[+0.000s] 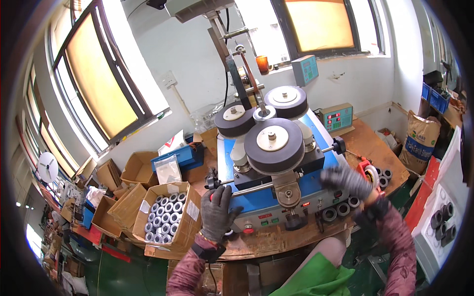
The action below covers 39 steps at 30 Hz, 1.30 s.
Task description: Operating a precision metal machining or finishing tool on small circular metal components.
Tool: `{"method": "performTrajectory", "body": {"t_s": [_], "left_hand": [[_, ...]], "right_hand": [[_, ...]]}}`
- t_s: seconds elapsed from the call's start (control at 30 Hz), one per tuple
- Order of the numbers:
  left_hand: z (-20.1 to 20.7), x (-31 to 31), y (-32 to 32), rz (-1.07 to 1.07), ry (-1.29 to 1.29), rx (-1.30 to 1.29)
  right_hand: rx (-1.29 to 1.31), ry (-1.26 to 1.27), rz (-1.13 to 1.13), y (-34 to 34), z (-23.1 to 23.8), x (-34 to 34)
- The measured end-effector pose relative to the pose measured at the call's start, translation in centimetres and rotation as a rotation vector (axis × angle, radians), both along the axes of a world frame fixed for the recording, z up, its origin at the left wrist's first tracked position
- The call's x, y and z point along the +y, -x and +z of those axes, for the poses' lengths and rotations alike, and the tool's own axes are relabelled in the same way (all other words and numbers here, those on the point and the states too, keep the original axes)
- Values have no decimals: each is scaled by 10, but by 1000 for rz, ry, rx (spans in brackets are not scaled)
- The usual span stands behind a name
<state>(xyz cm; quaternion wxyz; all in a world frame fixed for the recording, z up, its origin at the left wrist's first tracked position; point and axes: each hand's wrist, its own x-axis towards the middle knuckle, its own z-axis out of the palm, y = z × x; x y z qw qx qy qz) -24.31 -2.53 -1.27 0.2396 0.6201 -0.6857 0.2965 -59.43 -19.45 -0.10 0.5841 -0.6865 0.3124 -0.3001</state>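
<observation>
Metal bar [254, 190] runs left-right across front of blue machine [276, 160]. My left hand [217, 216] is nearer, at its left end, bar extending rightward; thumb spread, can't tell if gripping. Right hand [347, 181] blurred by machine's right front, fingers unclear.

Gloved left hand [217, 215], blurred right hand [348, 182], blue machine [256, 201], 3 wheels [275, 154]
</observation>
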Motion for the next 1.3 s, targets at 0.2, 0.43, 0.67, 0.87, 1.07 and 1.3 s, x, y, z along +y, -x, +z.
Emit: {"method": "performTrajectory", "body": {"t_s": [0.2,0.43,0.67,0.87,1.07,1.3], "left_hand": [[43,-25,-21,-111,-175,-90],[68,-55,-42,-146,-1073,224],[2,-33,-103,-769,-1270,183],[112,26,39,-900,-1385,159],[203,-25,59,-695,-754,1143],[157,-160,26,-248,-948,1462]], "right_hand": [[-29,411,-89,-74,97,-55],[-452,-253,89,-123,96,-94],[-397,-109,94,-136,105,-75],[-260,-322,-15,-130,103,-66],[-233,-339,-113,-133,90,-83],[-195,-236,-87,-135,91,-72]]}}
